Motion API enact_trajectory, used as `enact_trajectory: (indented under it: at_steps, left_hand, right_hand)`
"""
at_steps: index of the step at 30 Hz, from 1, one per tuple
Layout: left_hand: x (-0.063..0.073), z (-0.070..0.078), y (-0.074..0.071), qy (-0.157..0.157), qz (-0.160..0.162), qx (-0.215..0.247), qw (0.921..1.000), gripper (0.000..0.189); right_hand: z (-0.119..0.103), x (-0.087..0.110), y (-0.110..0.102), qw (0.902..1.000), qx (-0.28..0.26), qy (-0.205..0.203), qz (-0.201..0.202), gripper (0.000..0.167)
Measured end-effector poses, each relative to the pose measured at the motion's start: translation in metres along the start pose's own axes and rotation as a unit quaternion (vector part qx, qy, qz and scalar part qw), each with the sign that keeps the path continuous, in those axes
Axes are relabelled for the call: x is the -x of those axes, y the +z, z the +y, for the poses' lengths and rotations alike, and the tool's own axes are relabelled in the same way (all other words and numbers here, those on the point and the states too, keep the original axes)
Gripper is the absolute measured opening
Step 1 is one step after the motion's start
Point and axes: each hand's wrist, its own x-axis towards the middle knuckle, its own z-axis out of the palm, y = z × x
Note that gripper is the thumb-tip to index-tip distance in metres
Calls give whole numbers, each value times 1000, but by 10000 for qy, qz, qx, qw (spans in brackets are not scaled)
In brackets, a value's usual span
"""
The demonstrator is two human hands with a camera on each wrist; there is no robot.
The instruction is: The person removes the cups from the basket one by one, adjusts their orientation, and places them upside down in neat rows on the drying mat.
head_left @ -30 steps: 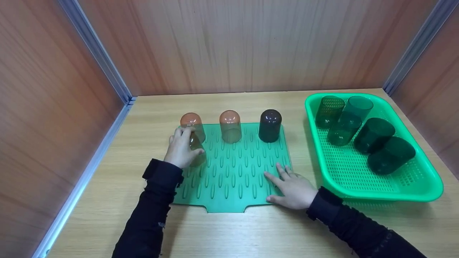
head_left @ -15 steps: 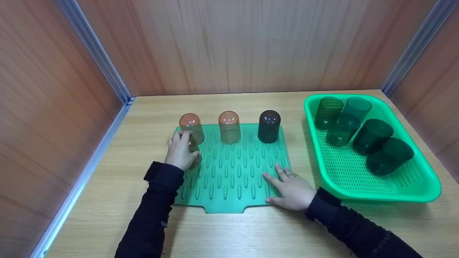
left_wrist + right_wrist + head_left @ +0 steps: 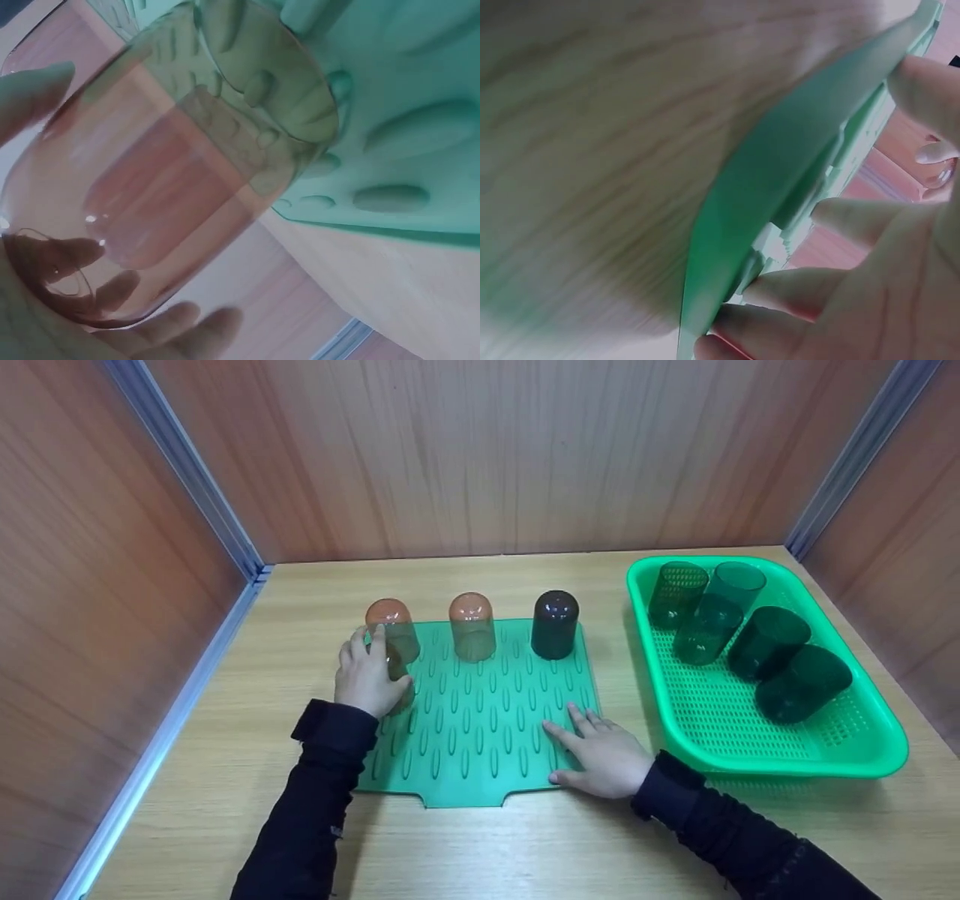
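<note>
In the head view my left hand (image 3: 364, 679) spreads loosely around an upside-down clear amber cup (image 3: 403, 701) on the left of the green ridged mat (image 3: 472, 746). The left wrist view shows that cup (image 3: 172, 172) with its rim on the mat and its rounded base toward my palm; some fingertips (image 3: 214, 334) stand off its wall. Flat with fingers apart, my right hand (image 3: 607, 757) rests on the mat's right front edge. Behind stand an amber cup (image 3: 405, 641), a second amber cup (image 3: 472, 637) and a dark cup (image 3: 555, 630), all upside down.
A green perforated basket (image 3: 810, 761) stands on the right of the wooden table (image 3: 577, 855). Several dark or greenish cups (image 3: 802, 686) lie tilted inside it. Wood-grain panels (image 3: 480, 457) close in the back and both sides.
My left fingers have loosened and straightened around the amber cup, which now stands slightly nearer the back cup. My right hand stays on the mat. The head view has shifted slightly.
</note>
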Motion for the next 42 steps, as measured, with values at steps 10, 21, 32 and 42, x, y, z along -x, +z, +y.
enact_trajectory:
  at_steps: [10,21,32,42]
  left_hand:
    - [4,27,-2,-416,254,-550,9973,89]
    - [25,85,16,873,802,369,9923,85]
    - [49,141,40,923,-1431,3100,9354,89]
    - [61,182,75,872,-2150,3471,9087,95]
  right_hand:
    - [0,2,-3,9990,-410,101,133,70]
    - [-19,28,-32,9930,-218,-487,1055,74]
    - [9,57,-82,9786,64,-234,2044,73]
    - [71,72,-117,9792,-258,674,1898,77]
